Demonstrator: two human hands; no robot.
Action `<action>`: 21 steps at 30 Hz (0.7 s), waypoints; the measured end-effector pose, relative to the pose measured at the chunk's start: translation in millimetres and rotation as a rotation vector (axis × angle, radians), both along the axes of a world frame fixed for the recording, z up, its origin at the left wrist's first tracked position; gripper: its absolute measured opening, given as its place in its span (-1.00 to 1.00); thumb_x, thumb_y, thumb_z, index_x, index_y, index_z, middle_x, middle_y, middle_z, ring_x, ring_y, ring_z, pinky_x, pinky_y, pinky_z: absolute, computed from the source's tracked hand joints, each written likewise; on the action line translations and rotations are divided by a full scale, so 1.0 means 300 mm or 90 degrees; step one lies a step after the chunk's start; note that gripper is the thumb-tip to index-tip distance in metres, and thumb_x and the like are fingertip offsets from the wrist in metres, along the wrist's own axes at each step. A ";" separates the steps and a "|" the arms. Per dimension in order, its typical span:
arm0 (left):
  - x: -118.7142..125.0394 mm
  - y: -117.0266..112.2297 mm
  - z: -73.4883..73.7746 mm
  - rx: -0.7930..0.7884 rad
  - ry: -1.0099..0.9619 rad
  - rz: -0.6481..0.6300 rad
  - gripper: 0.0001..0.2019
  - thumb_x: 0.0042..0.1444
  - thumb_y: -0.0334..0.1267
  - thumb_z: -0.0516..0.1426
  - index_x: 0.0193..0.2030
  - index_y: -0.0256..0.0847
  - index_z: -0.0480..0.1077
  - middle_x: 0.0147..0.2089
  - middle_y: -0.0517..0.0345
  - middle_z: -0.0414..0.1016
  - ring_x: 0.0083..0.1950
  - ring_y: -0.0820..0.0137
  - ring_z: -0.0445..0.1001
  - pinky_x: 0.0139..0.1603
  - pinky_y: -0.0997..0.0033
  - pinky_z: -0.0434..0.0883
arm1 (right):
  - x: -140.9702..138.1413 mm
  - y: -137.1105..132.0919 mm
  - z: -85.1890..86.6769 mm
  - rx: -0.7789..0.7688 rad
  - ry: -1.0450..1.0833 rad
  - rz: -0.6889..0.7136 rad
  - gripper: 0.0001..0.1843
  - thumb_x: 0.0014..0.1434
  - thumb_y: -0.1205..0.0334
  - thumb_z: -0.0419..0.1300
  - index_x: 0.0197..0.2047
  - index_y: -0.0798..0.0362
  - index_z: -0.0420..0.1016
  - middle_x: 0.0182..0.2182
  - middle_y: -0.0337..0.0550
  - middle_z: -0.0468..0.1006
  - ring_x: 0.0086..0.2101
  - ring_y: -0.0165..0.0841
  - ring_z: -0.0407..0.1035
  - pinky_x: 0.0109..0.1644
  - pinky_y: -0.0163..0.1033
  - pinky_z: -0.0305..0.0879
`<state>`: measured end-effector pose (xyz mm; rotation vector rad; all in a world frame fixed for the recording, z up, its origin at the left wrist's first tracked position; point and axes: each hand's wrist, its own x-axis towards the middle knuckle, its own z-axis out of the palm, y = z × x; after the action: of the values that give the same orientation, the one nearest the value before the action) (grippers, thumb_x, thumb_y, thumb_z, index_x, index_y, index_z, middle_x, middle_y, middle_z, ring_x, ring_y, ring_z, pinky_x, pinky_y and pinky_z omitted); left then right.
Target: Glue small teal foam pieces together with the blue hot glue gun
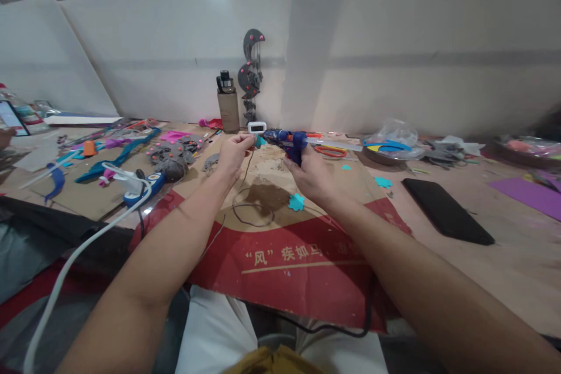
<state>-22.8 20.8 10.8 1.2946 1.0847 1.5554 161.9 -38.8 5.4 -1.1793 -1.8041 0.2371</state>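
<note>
Red cardboard, white print: “风” 疾如马; following characters faint, unreadable. No other legible text.

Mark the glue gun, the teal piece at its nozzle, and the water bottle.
glue gun [293, 142], head view, on its blue body.
teal piece [260, 141], head view, on its face.
water bottle [228, 111], head view, on its brown body.

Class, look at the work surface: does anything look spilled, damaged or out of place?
Yes: the cardboard sheet carries a dark stain just below the glue gun, and the surface around it looks scuffed and peeled.
</note>
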 end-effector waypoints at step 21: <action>0.005 -0.009 0.011 -0.008 -0.005 0.009 -0.83 -0.17 -0.19 0.26 -0.52 -0.24 0.43 -0.55 0.20 0.38 -0.50 0.53 0.26 -0.44 0.48 0.14 | -0.003 -0.007 0.000 -0.004 -0.008 0.001 -0.65 0.16 0.22 0.09 0.02 0.06 0.36 -0.15 0.06 0.52 -0.16 -0.12 0.39 -0.05 -0.01 0.29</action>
<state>-21.2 18.1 14.1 1.2744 1.0990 1.5603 160.9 -40.9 5.4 -1.1862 -1.8165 0.2369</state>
